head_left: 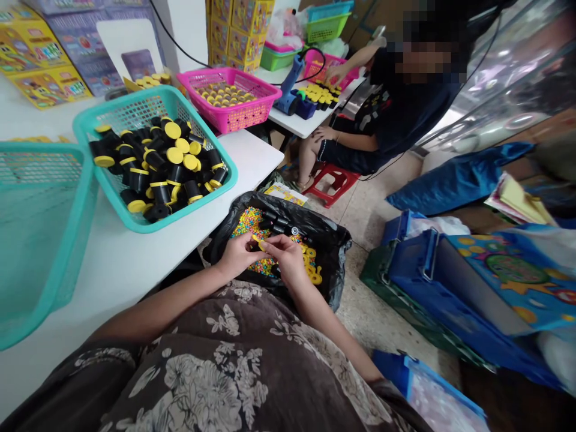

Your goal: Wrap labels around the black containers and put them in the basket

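My left hand (pixel 240 254) and my right hand (pixel 286 255) meet above a bin lined with a black bag (pixel 335 246). Between their fingertips is a small yellow cap (pixel 256 239), with a dark part just below it that my fingers mostly hide. Many small coloured beads (pixel 248 222) fill the bin. Several black cylinders (pixel 275 221) lie on them towards the far side, and yellow ring-shaped parts (pixel 312 264) sit at the right. On the table to the left, a teal basket (pixel 227 171) holds many black cylinders with yellow caps (pixel 157 162).
Another teal basket (pixel 67 264) stands at the left table edge. Behind are a pink basket (pixel 225 123) of capped pieces and stacked boxes (pixel 45 60). A co-worker (pixel 391 114) sits on a red stool (pixel 330 183). Blue crates (pixel 418 270) stand on the floor at right.
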A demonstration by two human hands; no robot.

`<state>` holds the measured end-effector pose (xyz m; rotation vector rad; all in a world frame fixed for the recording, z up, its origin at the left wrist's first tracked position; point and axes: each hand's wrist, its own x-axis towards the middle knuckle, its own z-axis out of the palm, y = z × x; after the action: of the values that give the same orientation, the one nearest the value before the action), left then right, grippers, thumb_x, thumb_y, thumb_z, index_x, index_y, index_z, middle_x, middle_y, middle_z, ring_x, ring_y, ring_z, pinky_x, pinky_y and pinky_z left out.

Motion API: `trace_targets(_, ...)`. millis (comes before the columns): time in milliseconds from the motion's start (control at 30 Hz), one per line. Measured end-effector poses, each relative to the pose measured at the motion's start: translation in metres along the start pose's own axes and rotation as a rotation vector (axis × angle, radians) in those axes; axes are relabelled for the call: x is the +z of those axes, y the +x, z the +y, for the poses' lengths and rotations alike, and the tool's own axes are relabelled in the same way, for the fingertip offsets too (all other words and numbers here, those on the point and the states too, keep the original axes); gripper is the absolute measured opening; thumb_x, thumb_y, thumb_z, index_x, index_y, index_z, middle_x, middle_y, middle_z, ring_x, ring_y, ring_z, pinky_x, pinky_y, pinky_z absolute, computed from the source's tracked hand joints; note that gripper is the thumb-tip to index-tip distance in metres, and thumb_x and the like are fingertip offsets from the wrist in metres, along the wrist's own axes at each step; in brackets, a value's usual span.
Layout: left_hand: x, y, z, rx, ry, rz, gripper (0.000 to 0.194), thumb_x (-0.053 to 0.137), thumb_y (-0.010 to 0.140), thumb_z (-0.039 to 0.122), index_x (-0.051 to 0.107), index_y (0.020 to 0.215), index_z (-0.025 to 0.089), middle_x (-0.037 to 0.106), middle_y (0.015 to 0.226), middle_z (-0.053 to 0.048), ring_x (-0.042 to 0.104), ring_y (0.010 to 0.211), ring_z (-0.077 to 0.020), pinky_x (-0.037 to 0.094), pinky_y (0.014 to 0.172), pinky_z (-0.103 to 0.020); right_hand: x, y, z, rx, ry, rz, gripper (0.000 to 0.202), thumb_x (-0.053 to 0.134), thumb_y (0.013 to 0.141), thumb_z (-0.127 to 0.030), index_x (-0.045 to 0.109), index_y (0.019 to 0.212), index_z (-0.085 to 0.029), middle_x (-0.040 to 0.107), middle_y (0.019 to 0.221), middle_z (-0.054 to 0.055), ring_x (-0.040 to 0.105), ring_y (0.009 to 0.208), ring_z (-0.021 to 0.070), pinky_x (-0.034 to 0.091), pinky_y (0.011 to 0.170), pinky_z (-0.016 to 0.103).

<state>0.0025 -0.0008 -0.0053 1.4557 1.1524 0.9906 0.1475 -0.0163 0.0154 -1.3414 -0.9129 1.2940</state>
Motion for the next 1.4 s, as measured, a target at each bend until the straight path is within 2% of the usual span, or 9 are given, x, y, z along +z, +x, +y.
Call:
trace_targets(233,0.0,-0.001,0.0,0.034,0.041,0.014,0.046,0.083,0.061,0.051,0.052,0.065,0.017,0.044,0.056,0.006,0.036,0.054,-0.0087,0.026,0.051,-0.023,0.003,0.002,-0.004,0.055,0.037,-0.006,0.036,0.087,0.052,-0.039,0.059,0.061,-0.019,0.05,0.052,-0.007,0.037,0.048,0.0077,0.026,0.047,0.024)
trace_targets(333,0.001,-0.002,-0.001,0.036,0.03,0.027,0.046,0.083,0.062,0.05,0.05,0.063,0.017,0.044,0.056,0.006,0.035,0.054,-0.0087,0.026,0.051,-0.023,0.004,0.002,-0.003,0.059,0.022,-0.001,0.036,0.087,0.052,-0.039,0.058,0.062,-0.019,0.049,0.052,-0.007,0.036,0.047,0.0072,0.026,0.046,0.023)
trace_targets(533,-0.001,-0.002,-0.002,0.093,0.003,0.032,0.045,0.082,0.065,0.05,0.051,0.065,0.018,0.044,0.06,0.005,0.037,0.057,-0.0099,0.029,0.053,-0.023,0.003,0.002,0.001,0.247,0.033,-0.094,0.035,0.082,0.059,-0.045,0.059,0.068,-0.02,0.05,0.052,-0.007,0.041,0.043,0.0079,0.028,0.041,0.022)
trace_targets(667,-0.003,0.0,-0.003,0.162,0.051,0.011,0.041,0.078,0.07,0.051,0.056,0.066,0.017,0.047,0.067,0.002,0.041,0.063,-0.0117,0.033,0.058,-0.024,0.003,0.003,0.004,0.26,0.138,-0.052,0.037,0.083,0.056,-0.042,0.055,0.067,-0.02,0.051,0.05,-0.008,0.044,0.041,0.0086,0.029,0.039,0.022)
trace_targets(833,-0.001,0.0,-0.001,0.037,-0.017,-0.099,0.039,0.062,0.084,0.056,0.056,0.076,0.019,0.043,0.061,0.004,0.039,0.056,-0.0108,0.028,0.053,-0.024,0.009,0.003,0.003,0.307,0.249,-0.018,0.038,0.082,0.053,-0.039,0.053,0.07,-0.021,0.057,0.052,-0.006,0.052,0.043,0.0114,0.03,0.039,0.021)
trace_targets(1033,-0.002,-0.004,0.012,-0.076,-0.227,-0.199,0.037,0.059,0.085,0.056,0.056,0.083,0.02,0.046,0.063,0.005,0.041,0.055,-0.0103,0.029,0.052,-0.024,0.013,0.003,0.004,0.307,0.304,-0.028,0.032,0.078,0.056,-0.037,0.054,0.07,-0.021,0.056,0.053,-0.006,0.052,0.044,0.0117,0.032,0.039,0.022)
trace_targets(1233,-0.005,-0.006,0.012,-0.193,-0.358,-0.188,0.038,0.063,0.082,0.056,0.059,0.086,0.018,0.047,0.065,0.004,0.04,0.054,-0.0094,0.028,0.05,-0.024,0.02,-0.001,0.007,0.231,0.323,0.027,0.02,0.072,0.058,-0.029,0.057,0.068,-0.02,0.058,0.055,-0.006,0.05,0.043,0.0097,0.033,0.041,0.022)
trace_targets(1400,-0.005,-0.006,0.008,-0.222,-0.415,-0.13,0.04,0.07,0.077,0.054,0.058,0.077,0.016,0.044,0.062,0.005,0.037,0.052,-0.0077,0.025,0.048,-0.023,0.024,0.0,0.011,0.185,0.279,0.067,0.021,0.073,0.058,-0.029,0.058,0.068,-0.02,0.057,0.053,-0.007,0.046,0.037,0.0088,0.03,0.038,0.022)
